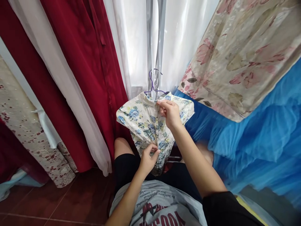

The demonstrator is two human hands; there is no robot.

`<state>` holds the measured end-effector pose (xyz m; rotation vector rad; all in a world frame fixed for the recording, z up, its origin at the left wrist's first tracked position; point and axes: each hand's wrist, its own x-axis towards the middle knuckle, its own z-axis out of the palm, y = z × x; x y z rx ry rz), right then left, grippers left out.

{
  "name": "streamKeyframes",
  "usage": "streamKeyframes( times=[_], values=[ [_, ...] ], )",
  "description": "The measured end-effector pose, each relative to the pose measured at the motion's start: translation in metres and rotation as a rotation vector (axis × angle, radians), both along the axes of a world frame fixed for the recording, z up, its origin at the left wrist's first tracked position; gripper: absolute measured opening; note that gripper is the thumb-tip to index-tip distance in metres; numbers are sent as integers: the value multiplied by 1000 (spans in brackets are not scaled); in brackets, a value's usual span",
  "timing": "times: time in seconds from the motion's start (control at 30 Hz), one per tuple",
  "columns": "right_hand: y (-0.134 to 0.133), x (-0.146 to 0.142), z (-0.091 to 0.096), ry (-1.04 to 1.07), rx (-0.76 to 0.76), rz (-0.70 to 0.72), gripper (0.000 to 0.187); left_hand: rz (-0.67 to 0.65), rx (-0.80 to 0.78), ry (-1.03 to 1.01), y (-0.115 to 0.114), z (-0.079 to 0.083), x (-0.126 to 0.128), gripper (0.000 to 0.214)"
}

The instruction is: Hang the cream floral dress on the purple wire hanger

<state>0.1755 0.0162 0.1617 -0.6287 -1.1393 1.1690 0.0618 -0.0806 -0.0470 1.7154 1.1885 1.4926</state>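
A cream garment with blue flowers and short sleeves point(136, 114) hangs on a purple hanger point(152, 82) in front of me. It looks like a shirt or a dress; its lower part runs down between my legs. My right hand point(169, 111) pinches the top of the centre seam, just under the neckline. Lower on that same seam, my left hand point(150, 157) has thumb and fingers closed on the cloth. Whether a zip or buttons run along the seam is too small to tell.
Dark red point(77, 62) and pale cloths hang at the left, beside a cream fabric with small red flowers point(47, 147). A pink-flowered garment point(244, 59) hangs at the right above blue tulle point(254, 138). White curtain point(136, 47) and grey straps stand behind the hanger. The floor point(77, 201) is red tile.
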Motion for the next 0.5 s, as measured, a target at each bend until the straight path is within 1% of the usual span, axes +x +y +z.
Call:
streamKeyframes(
  times=[0.03, 0.07, 0.1, 0.13, 0.2, 0.27, 0.33, 0.37, 0.43, 0.5],
  values=[
    [-3, 0, -4, 6, 18, -8, 17, 14, 13, -16, 1, 6, -2, 18],
    [-5, 0, -8, 14, 33, -13, 17, 34, 33, -34, 4, 15, -5, 18],
    [-7, 0, -12, 20, 45, -14, 17, 59, 63, -54, 7, 28, -8, 19],
    [-9, -1, -14, 25, 56, -9, 17, 86, 108, -73, 11, 44, -12, 20],
    [-13, -2, -16, 27, 81, 2, 17, 129, 238, -87, 22, 85, -21, 25],
    [-17, -2, -15, -3, 112, 9, 18, 122, 393, -72, 37, 129, -28, 36],
    [-20, 0, -13, -52, 147, 12, 20, 80, 471, 13, 53, 167, -34, 41],
    [-21, 2, -12, -72, 165, 13, 20, 50, 488, 82, 61, 183, -36, 38],
    [-21, 5, -10, -93, 201, 13, 20, 28, 513, 247, 72, 203, -38, 26],
    [-16, 7, -9, -105, 241, 1, 20, 54, 553, 374, 77, 213, -35, 26]
  ],
)
